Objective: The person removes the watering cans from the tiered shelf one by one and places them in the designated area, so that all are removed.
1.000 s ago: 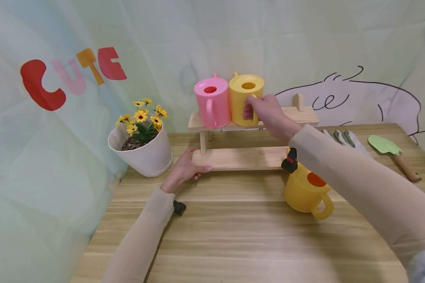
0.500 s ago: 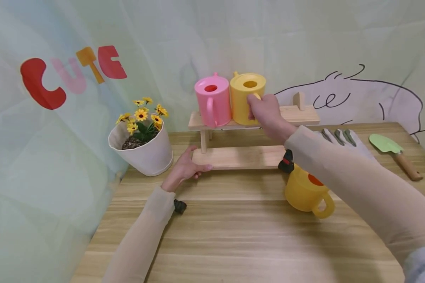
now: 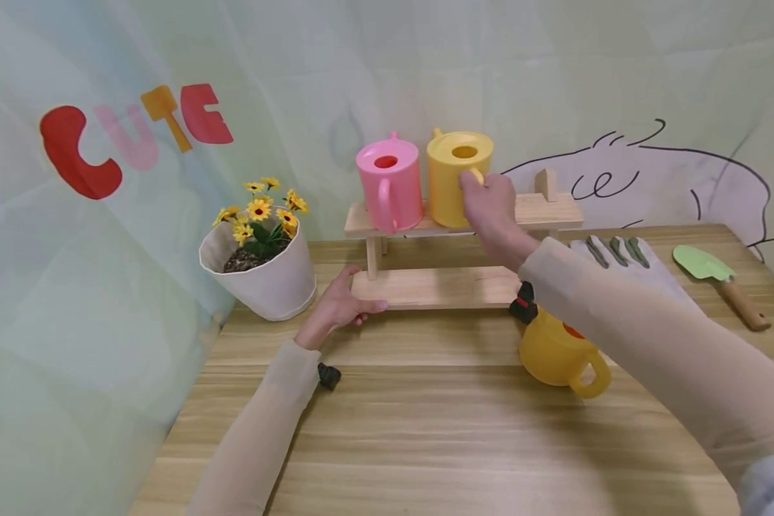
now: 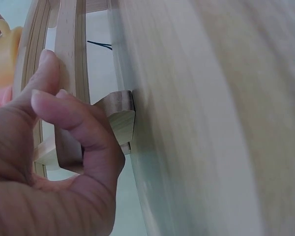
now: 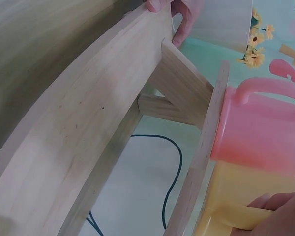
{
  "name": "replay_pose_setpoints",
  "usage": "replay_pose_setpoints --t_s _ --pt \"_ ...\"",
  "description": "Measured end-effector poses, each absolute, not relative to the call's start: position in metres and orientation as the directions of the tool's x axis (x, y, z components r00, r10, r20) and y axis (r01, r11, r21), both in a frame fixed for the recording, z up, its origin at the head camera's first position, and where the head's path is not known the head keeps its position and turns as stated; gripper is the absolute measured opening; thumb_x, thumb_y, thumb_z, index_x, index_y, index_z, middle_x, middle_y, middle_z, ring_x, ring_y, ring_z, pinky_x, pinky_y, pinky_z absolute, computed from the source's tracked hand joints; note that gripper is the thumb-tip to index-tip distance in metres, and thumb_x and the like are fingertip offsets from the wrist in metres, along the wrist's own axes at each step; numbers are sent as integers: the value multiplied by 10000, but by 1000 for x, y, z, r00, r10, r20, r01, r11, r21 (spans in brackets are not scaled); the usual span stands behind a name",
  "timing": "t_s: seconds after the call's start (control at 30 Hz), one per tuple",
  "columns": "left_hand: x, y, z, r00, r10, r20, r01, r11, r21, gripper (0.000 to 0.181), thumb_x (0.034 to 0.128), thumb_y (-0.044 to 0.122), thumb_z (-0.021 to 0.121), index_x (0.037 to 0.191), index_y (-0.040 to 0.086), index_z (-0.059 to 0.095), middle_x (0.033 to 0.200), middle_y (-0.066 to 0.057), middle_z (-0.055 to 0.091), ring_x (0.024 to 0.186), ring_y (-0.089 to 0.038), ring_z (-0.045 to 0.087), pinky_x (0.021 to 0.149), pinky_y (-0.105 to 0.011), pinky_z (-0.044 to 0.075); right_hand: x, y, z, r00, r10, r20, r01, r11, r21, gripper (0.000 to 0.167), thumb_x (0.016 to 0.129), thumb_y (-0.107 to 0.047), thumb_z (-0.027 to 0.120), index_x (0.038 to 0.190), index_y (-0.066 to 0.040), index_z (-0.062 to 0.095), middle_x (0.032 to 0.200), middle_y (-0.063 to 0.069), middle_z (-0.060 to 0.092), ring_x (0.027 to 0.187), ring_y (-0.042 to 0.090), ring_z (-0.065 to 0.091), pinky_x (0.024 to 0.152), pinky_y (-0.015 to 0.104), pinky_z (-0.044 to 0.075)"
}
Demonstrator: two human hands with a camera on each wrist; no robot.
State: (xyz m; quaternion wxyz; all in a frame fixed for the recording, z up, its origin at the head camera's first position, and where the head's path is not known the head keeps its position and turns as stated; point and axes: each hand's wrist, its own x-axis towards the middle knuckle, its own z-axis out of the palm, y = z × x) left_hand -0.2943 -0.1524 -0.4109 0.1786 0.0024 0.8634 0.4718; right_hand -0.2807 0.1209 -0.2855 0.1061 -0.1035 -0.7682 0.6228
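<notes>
A two-tier wooden shelf [image 3: 438,288] stands on the table. My left hand [image 3: 340,304] grips the left end of its lower board, thumb at the front edge. On the upper board are two watering cans, a pink one [image 3: 400,193] at the left and a yellow one [image 3: 445,186] beside it, with a narrow gap between them. My right hand [image 3: 495,211] holds the yellow can by its handle; the right wrist view shows the fingers [image 5: 275,201] curled round that handle. A deeper yellow watering can [image 3: 551,351] stands on the table, partly hidden under my right forearm.
At the left stands a white pot [image 3: 271,287] of yellow flowers [image 3: 259,210]. Grey-green gloves [image 3: 638,269] and a green trowel [image 3: 703,264] with a wooden handle lie at the right. A printed cloth backdrop [image 3: 284,86] hangs behind the table.
My right hand has shifted the yellow watering can a little to the right along the upper board, opening a gap beside the pink one. The left hand keeps its place on the shelf.
</notes>
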Motion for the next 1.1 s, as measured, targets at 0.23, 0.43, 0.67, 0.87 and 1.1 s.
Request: replay_pose_setpoints --t_s 0.23,0.43,0.67,0.87,1.1 --pt "-296 -152 -413 -936 171 -309 -171 546 820 1071 919 227 911 1723 122 211 1246 -209 583 613 -96 559 556 -207 504 -272 121 -286 -949 309 63 4 210 -978 284 1047 -274 470 823 -120 551 853 3 586 827 176 580 693 262 461" --pt "-296 -152 -414 -936 177 -304 -165 542 824 1075 920 224 909 1725 114 205 1174 -185 586 590 -89 552 544 -207 503 -262 123 -287 -938 343 49 23 205 -978 309 1030 -267 496 747 -142 514 744 -40 565 732 146 557 612 249 430" --pt "-295 -153 -414 -937 179 -300 -163 535 829 1077 915 218 914 1724 108 211 1159 -178 596 590 -88 554 543 -208 503 -249 128 -289 -943 329 44 17 180 -984 307 1045 -249 493 770 -118 537 730 -34 576 706 142 544 619 247 439" --pt "-295 -154 -414 -938 182 -295 -161 527 835 1073 913 207 915 1721 106 217 1142 -172 595 591 -85 555 539 -200 504 -235 129 -291 -951 310 15 33 152 -988 318 1037 -239 491 738 -130 486 628 -76 520 654 119 505 617 243 419" --pt "-295 -153 -413 -939 189 -288 -150 528 836 1078 919 206 909 1728 103 204 1128 -166 598 591 -78 556 539 -196 506 -216 131 -294 -958 285 26 23 166 -986 316 1048 -243 483 756 -122 494 571 -88 480 591 113 443 553 240 345"
